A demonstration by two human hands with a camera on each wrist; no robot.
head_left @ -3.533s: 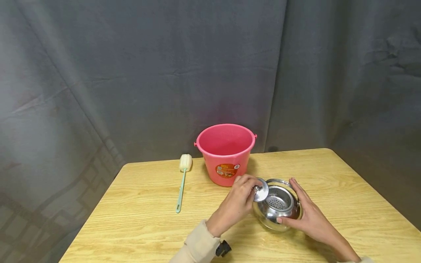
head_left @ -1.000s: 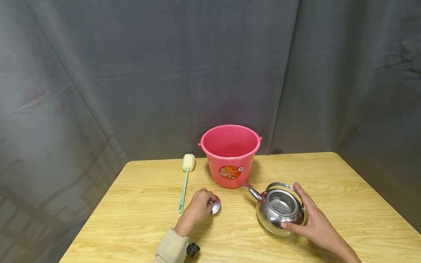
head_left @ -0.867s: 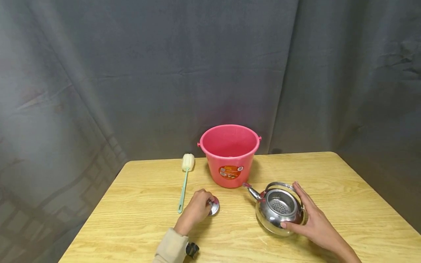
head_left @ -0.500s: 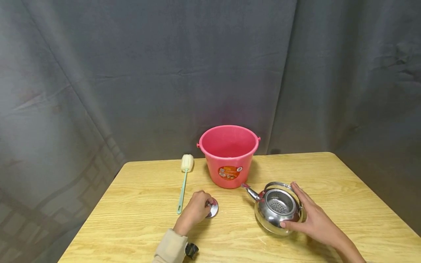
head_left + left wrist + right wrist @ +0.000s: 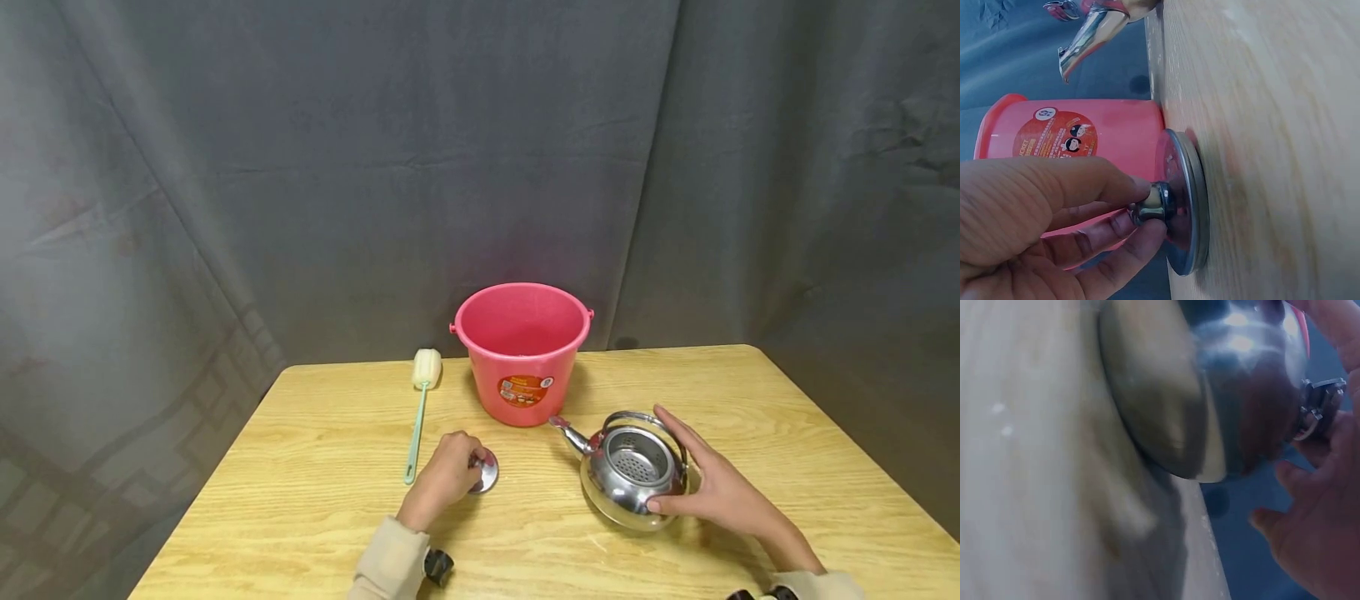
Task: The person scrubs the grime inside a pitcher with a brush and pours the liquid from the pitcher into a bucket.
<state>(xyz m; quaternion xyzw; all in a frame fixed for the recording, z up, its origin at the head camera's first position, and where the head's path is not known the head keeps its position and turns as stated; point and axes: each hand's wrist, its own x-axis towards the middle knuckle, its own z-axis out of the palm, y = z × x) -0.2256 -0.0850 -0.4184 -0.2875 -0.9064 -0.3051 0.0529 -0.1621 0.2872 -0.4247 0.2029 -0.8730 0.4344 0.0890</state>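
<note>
In the head view, a round steel kettle lid (image 5: 486, 472) lies on the table left of the kettle. My left hand (image 5: 448, 473) pinches its knob (image 5: 1155, 203) between thumb and fingers, clearly seen in the left wrist view. The shiny steel kettle (image 5: 626, 492) stands uncovered, a perforated strainer (image 5: 637, 463) in its mouth and its spout (image 5: 572, 435) pointing left toward the bucket. My right hand (image 5: 716, 492) lies along the kettle's right side with extended fingers, thumb at the body. In the right wrist view, some fingertips (image 5: 1266, 519) are apart from the kettle, near its handle joint.
A pink bucket (image 5: 525, 360) stands at the back middle, close behind the spout. Left of it lies a sponge brush (image 5: 427, 371) with a long green handle (image 5: 415, 437). The wooden table (image 5: 315, 500) ends at a grey curtain (image 5: 375, 208).
Since the earliest frame, my left hand has carried the lid from the kettle's mouth leftward down onto the table. Over the last half second, my right hand has shifted slightly; the kettle stays put.
</note>
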